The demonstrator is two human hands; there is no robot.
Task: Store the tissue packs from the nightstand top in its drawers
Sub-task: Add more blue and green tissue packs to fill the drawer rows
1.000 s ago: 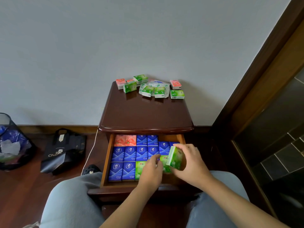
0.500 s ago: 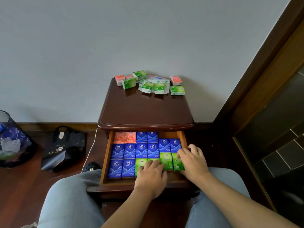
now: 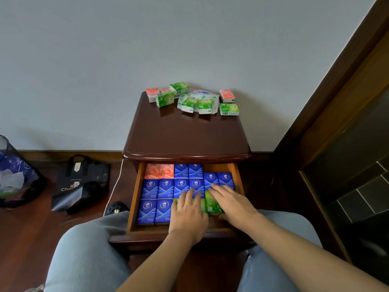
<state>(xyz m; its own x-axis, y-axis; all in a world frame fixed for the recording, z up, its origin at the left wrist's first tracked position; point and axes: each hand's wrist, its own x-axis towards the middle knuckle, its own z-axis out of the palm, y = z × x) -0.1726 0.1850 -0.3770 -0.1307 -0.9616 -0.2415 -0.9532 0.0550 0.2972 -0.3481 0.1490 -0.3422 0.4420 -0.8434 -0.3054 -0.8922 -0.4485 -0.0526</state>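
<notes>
Both hands lie flat with straight fingers in the open drawer (image 3: 134, 199): left hand (image 3: 189, 211) pressing the green tissue packs (image 3: 211, 204), right hand (image 3: 230, 200) beside it. More packs (image 3: 190, 103) wait on the nightstand top (image 3: 185, 133); they look light, soft and slippery-wrapped, best pinched across their narrow sides.

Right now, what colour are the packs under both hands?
Green packs, seen best in the head view.

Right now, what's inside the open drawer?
The drawer holds rows of blue packs, two pink packs at the back left, and green packs in front. Both hands lie flat on the green ones, hiding most of them.
</notes>
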